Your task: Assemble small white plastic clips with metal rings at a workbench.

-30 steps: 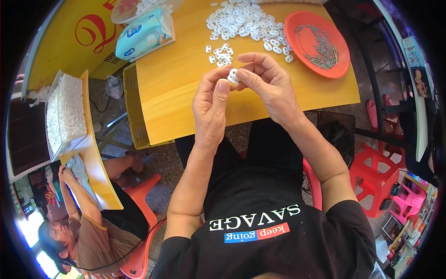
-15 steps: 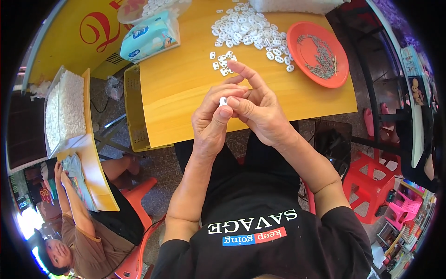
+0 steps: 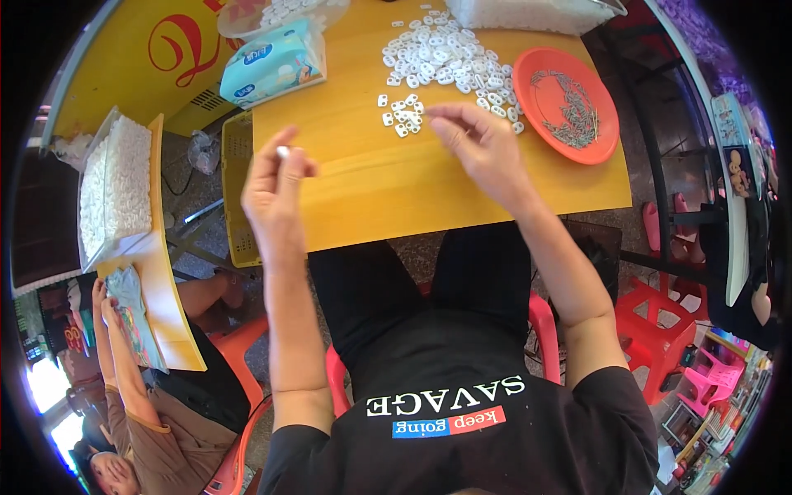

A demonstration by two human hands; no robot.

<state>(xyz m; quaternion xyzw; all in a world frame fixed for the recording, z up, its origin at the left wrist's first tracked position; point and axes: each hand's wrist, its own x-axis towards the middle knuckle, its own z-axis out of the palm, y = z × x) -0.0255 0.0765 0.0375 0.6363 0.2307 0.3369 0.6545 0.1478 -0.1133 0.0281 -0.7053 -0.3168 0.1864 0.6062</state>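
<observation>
Above the table's left front part, my left hand [image 3: 276, 194] pinches a small white plastic piece [image 3: 283, 153] between thumb and fingers. My right hand [image 3: 488, 153] is over the middle of the table. Its thumb and forefinger are slightly apart, with nothing visible between them. Just left of those fingertips lies a small cluster of white two-holed pieces [image 3: 404, 115]. Behind it spreads a larger heap of white oval two-holed pieces [image 3: 441, 54]. To the right, a red plate [image 3: 532, 78] holds many small grey metal pins.
A blue tissue pack [image 3: 268, 66] lies at the table's left, with a clear tray [image 3: 318, 21] of white pieces behind it. A clear bin [image 3: 528, 15] stands at the far edge. Left, another person [image 3: 177, 445] sits at a side table [image 3: 169, 309] bearing a box of white pieces [image 3: 120, 190].
My hands have parted from their shared hold on the white piece. The left moved left, carrying it; the right moved right and forward, beside the small cluster.
</observation>
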